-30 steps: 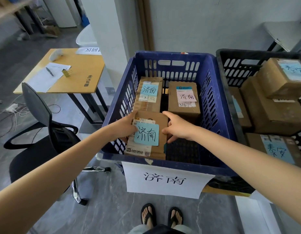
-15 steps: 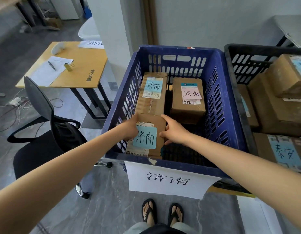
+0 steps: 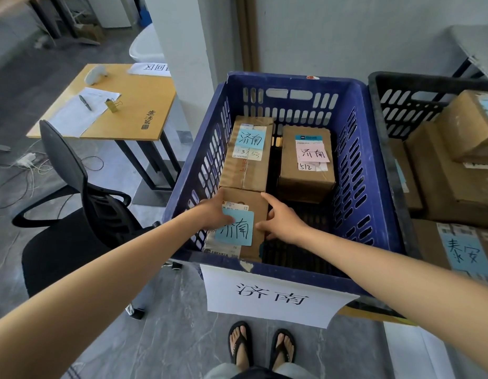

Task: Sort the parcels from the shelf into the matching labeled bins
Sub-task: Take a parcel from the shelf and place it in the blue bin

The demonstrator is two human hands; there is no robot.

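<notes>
The step in hand is judged to be placement. A parcel (image 3: 256, 206) with a blue handwritten note sits low in the near-left corner of the blue bin (image 3: 354, 165), just behind the front wall. Its far end is against or just beside the rear-left parcel (image 3: 247, 173). The characters on the note match those on the paper sign (image 3: 270, 295) fixed to the bin front, so the destination appears correct. The front wall hides the base of the parcel, so it cannot be told whether it already rests on the bin floor. The left hand (image 3: 214, 214) grips the left edge of the parcel, with the fingers curled round the side and the thumb lying across the top onto the note. The right hand (image 3: 282, 224) holds the opposite edge: the index finger lies extended along the upper right edge and the remaining fingers curl down the right face. Both hands are thus closed on the one parcel, one on each side. The next move calls for seating the parcel flat, letting go with both hands, lifting them clear of the bin walls and fetching a further parcel from the shelf, which is out of view. Further right, the rear-right parcel (image 3: 305, 176) stands apart from the held one. The black bin (image 3: 387, 105) holds parcels with different characters.
</notes>
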